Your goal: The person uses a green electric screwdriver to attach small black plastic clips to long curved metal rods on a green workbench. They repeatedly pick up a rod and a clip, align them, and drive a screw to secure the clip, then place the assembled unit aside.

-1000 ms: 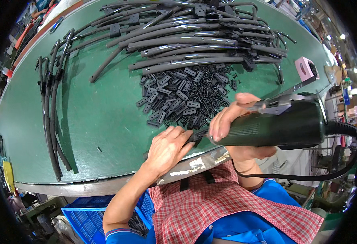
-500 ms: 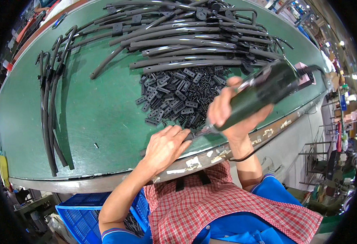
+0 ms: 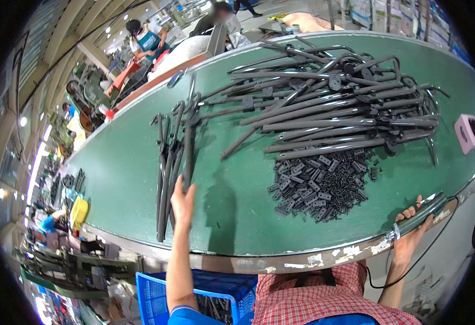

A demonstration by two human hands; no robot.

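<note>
At the left of the table my left hand [image 3: 182, 203] is closed round the lower end of a black bent metal tube [image 3: 190, 146], beside several similar tubes [image 3: 162, 189] lying together. My right hand [image 3: 409, 233] grips a dark electric screwdriver [image 3: 422, 214] by its body at the table's front right edge, its tip toward the left and its cord hanging down. Between the hands lie a pile of small black slotted plastic pieces [image 3: 299, 181] and a heap of dark screws [image 3: 343, 184].
Many black tubes with brackets [image 3: 324, 127] are stacked across the back right of the green table [image 3: 248, 206]. A pink block-shaped holder [image 3: 466, 134] stands at the right edge. Below the front edge is a blue crate [image 3: 153, 295] with dark parts inside. Other people work farther off.
My left hand has moved left with a tube to the small group. The screwdriver has been lowered to the right, away from the tube. My view has turned left.
</note>
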